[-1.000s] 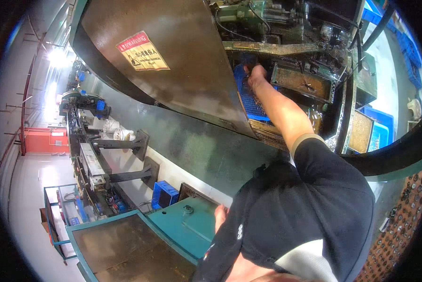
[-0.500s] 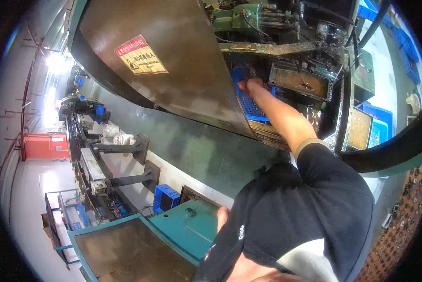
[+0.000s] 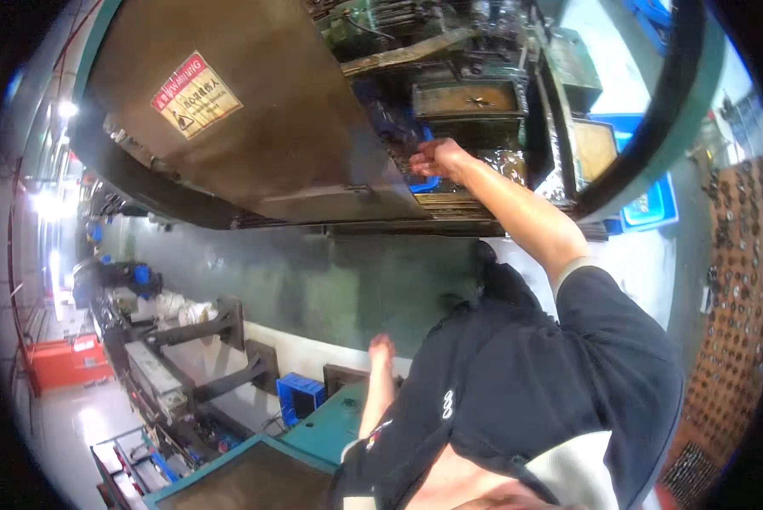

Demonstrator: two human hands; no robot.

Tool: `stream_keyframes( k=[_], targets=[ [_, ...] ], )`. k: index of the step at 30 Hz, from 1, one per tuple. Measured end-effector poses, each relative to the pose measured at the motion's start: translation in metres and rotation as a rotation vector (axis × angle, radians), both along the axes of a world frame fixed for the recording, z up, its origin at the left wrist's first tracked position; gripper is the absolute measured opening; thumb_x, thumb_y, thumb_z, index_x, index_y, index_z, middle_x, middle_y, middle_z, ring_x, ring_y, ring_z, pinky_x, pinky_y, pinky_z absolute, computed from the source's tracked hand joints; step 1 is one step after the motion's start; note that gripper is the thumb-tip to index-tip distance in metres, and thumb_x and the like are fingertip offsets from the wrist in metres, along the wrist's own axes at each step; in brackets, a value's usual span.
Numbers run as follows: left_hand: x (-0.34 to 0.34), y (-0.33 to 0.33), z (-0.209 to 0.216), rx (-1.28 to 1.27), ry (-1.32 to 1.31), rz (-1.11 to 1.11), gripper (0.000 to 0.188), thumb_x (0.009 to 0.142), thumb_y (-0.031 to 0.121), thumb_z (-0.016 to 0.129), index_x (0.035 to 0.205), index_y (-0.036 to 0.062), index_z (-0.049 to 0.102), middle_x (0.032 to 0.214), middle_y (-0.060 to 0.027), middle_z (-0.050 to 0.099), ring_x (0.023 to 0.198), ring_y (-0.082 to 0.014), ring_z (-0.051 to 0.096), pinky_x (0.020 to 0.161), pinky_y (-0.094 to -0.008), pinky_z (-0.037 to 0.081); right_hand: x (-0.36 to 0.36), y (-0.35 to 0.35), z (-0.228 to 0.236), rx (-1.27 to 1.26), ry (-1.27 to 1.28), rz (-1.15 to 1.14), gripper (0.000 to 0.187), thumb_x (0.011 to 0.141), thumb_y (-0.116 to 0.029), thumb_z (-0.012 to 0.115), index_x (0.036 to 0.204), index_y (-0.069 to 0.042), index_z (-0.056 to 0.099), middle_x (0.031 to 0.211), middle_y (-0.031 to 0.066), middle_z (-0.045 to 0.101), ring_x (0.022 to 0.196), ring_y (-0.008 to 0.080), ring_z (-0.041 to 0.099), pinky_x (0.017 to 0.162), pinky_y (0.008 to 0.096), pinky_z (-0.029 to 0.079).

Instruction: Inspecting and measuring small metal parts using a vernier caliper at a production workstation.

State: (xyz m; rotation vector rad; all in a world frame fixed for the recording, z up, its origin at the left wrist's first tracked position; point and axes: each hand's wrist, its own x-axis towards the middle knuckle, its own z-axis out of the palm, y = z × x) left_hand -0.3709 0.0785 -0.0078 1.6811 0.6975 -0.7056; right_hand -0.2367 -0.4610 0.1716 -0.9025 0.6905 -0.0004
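Note:
My right hand (image 3: 439, 160) reaches through the machine's opening, over the right edge of a blue basket (image 3: 426, 184). Its fingers point left, loosely bent and apart, with nothing visible in them. Dark contents, too unclear to name, show in the basket beside the fingertips. To the right of that hand sits a rectangular metal tray (image 3: 469, 100) of brownish liquid with a dark spiky piece in it. Low on my left side, my left hand (image 3: 382, 350) hangs away from the machine, fingers loosely extended and holding nothing that I can see.
A large brown machine door (image 3: 228, 51) with a warning label curves to the left of the opening. Blue tubs (image 3: 649, 204) stand at right. Far right, a brown board (image 3: 743, 255) carries many round parts. A blue crate (image 3: 301, 398) and teal cabinet (image 3: 330, 429) lie at lower left.
The view has shifted, so the machine appears further left and higher. My right hand has drawn back from deeper inside toward the basket's near right edge. My left forearm has come further into view.

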Motion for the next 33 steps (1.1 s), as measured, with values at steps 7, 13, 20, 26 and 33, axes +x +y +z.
stream_keyframes(
  k=[7,13,20,26,33],
  targets=[
    [0.05,-0.116,0.05,-0.006,-0.545,-0.728,0.044,0.09,0.013,0.063,0.131,0.0065,0.051,0.11,-0.0066,0.065,0.1,-0.0156,0.061,0.087,-0.0272,0.049,-0.113,-0.018,0.022,-1.285,0.154,0.049,0.03,0.089,-0.027,0.055,0.083,0.0,0.066,0.078,0.0162,0.069,0.075,0.0319,0.068,0.07,0.0417,0.052],
    [0.019,-0.254,0.198,-0.219,-0.638,-1.063,0.038,0.093,0.011,0.059,0.13,0.0063,0.053,0.12,-0.0124,0.064,0.108,-0.0198,0.061,0.094,-0.0306,0.048,-0.171,-0.038,0.009,-1.251,0.165,-0.144,0.035,0.088,-0.034,0.06,0.081,-0.001,0.07,0.069,0.0119,0.067,0.063,0.0206,0.063,0.064,0.0345,0.048],
    [0.012,-0.368,0.238,-0.34,-0.957,-0.958,0.03,0.091,0.008,0.061,0.12,0.0018,0.059,0.111,-0.0129,0.067,0.098,-0.0175,0.065,0.086,-0.03,0.052,-0.181,-0.042,-0.007,-0.736,0.119,-0.164,0.046,0.094,-0.039,0.056,0.074,0.001,0.069,0.073,0.0083,0.067,0.07,0.016,0.061,0.068,0.0315,0.046],
    [0.014,-0.447,0.232,-0.267,-1.146,-0.922,0.026,0.086,0.006,0.065,0.11,-0.0017,0.062,0.099,-0.0147,0.068,0.091,-0.0219,0.068,0.08,-0.031,0.054,-0.194,-0.034,0.01,-0.667,-0.02,-0.128,0.048,0.096,-0.039,0.053,0.084,0.003,0.071,0.08,0.0113,0.071,0.076,0.018,0.064,0.073,0.0322,0.049],
    [0.003,-0.471,0.227,-0.262,-1.093,-0.828,0.016,0.083,0.003,0.066,0.097,-0.0022,0.065,0.094,-0.0143,0.067,0.083,-0.023,0.068,0.075,-0.0309,0.053,-0.189,-0.041,-0.018,-0.65,-0.103,-0.176,0.046,0.096,-0.038,0.053,0.088,0.004,0.07,0.077,0.0101,0.068,0.071,0.0145,0.059,0.066,0.0318,0.045]
  ],
)
